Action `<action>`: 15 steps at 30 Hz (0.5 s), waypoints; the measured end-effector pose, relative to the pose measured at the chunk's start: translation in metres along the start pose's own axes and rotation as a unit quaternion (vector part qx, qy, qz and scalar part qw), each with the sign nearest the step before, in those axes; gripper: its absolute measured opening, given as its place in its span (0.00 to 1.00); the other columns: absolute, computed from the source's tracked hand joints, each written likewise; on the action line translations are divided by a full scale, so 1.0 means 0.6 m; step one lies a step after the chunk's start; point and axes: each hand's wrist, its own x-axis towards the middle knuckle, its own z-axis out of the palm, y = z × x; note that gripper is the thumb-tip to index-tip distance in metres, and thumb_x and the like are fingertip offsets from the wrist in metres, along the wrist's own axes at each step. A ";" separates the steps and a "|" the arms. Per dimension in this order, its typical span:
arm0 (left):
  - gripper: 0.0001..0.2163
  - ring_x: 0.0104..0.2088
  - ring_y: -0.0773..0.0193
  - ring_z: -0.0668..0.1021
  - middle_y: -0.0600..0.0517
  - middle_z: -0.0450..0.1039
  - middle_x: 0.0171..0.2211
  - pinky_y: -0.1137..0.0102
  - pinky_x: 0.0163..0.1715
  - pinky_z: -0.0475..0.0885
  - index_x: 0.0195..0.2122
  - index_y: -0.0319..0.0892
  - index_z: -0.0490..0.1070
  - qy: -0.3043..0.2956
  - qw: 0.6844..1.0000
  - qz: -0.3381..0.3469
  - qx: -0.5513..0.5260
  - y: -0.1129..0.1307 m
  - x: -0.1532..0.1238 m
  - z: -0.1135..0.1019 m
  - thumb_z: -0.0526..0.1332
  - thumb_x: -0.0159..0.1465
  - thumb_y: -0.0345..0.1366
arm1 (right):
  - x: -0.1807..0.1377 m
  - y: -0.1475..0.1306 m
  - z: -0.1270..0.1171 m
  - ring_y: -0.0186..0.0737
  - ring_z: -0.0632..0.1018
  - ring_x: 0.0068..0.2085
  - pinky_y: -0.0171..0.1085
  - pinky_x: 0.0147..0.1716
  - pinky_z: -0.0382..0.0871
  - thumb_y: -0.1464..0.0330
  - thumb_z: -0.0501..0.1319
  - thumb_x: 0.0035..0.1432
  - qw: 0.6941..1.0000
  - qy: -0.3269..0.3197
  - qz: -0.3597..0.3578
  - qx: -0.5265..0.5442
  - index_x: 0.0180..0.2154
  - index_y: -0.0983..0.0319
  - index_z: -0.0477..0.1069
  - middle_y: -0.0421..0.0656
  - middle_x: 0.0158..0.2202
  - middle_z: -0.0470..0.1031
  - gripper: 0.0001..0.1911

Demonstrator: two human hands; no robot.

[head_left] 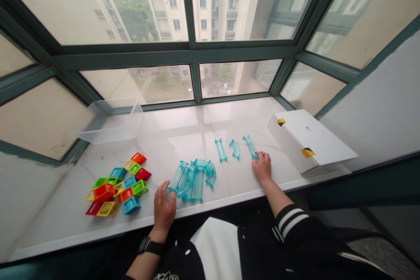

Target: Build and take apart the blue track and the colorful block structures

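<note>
My right hand (262,167) has its fingers at the near end of a translucent blue track piece (250,145) that lies on the white ledge (183,131). To its left lie a curved blue track piece (235,149) and a straight blue track piece (221,150), apart from each other. My left hand (164,207) rests on the ledge by its front edge, thumb apart from the fingers. Its fingertips are close beside a heap of blue track pieces (196,186), straight and curved ones overlapping; whether they touch it I cannot tell.
Colourful hollow plastic blocks (120,186) are grouped on the left. A clear plastic bin (114,127) stands behind them against the window. On the right sits a white box (308,135) with yellow-and-black tabs. Green window frames (197,81) border the ledge.
</note>
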 end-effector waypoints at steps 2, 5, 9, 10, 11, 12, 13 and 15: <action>0.21 0.63 0.45 0.72 0.40 0.69 0.61 0.46 0.64 0.68 0.67 0.46 0.62 -0.001 1.000 0.001 -0.001 0.000 0.000 0.000 0.52 0.74 0.41 | 0.000 0.001 0.000 0.54 0.73 0.52 0.50 0.57 0.69 0.73 0.56 0.53 1.000 0.000 -0.001 -0.001 0.50 0.60 0.76 0.54 0.51 0.70 0.22; 0.22 0.63 0.45 0.72 0.39 0.69 0.61 0.46 0.64 0.67 0.67 0.44 0.62 -0.002 1.000 0.003 -0.001 -0.001 -0.001 0.000 0.52 0.74 0.40 | 0.000 0.002 0.001 0.54 0.73 0.52 0.50 0.58 0.68 0.74 0.56 0.53 1.000 0.003 -0.003 -0.008 0.48 0.61 0.77 0.54 0.51 0.70 0.22; 0.22 0.62 0.45 0.72 0.39 0.70 0.61 0.46 0.64 0.67 0.67 0.43 0.62 0.002 1.000 0.008 0.001 -0.005 -0.003 0.004 0.53 0.73 0.40 | -0.001 0.003 0.003 0.53 0.72 0.50 0.49 0.56 0.68 0.75 0.57 0.53 1.000 0.004 -0.006 -0.016 0.46 0.61 0.78 0.53 0.49 0.72 0.19; 0.22 0.62 0.45 0.72 0.39 0.70 0.61 0.46 0.63 0.68 0.67 0.43 0.62 0.003 1.000 0.010 0.001 -0.006 -0.003 0.005 0.53 0.74 0.40 | -0.001 0.003 0.003 0.53 0.72 0.49 0.49 0.56 0.69 0.75 0.57 0.53 1.000 0.005 -0.008 -0.018 0.45 0.62 0.78 0.52 0.48 0.72 0.19; 0.21 0.62 0.45 0.72 0.39 0.70 0.60 0.46 0.63 0.68 0.66 0.43 0.62 0.005 1.000 0.011 0.002 -0.006 -0.003 0.005 0.52 0.74 0.40 | -0.001 0.002 0.003 0.52 0.72 0.49 0.49 0.56 0.69 0.75 0.57 0.53 1.000 0.008 -0.010 -0.019 0.45 0.62 0.78 0.52 0.47 0.72 0.19; 0.21 0.62 0.45 0.72 0.39 0.70 0.60 0.46 0.63 0.68 0.66 0.43 0.62 0.006 1.000 0.012 0.003 -0.006 -0.003 0.006 0.52 0.74 0.41 | 0.000 0.002 0.003 0.52 0.72 0.48 0.49 0.55 0.69 0.76 0.57 0.53 1.000 0.010 -0.012 -0.020 0.45 0.62 0.78 0.52 0.47 0.72 0.19; 0.21 0.62 0.45 0.72 0.39 0.70 0.60 0.47 0.63 0.68 0.66 0.43 0.62 0.007 1.000 0.012 0.004 -0.005 -0.003 0.006 0.52 0.74 0.41 | 0.000 0.002 0.003 0.52 0.72 0.48 0.49 0.55 0.69 0.76 0.57 0.53 1.000 0.012 -0.013 -0.021 0.45 0.62 0.78 0.52 0.47 0.72 0.19; 0.21 0.62 0.45 0.72 0.39 0.70 0.60 0.47 0.63 0.68 0.66 0.43 0.63 0.011 1.000 0.014 0.006 -0.005 -0.002 0.007 0.53 0.74 0.41 | 0.000 0.002 0.003 0.52 0.72 0.48 0.49 0.55 0.69 0.76 0.57 0.53 1.000 0.012 -0.014 -0.021 0.45 0.62 0.78 0.52 0.47 0.72 0.19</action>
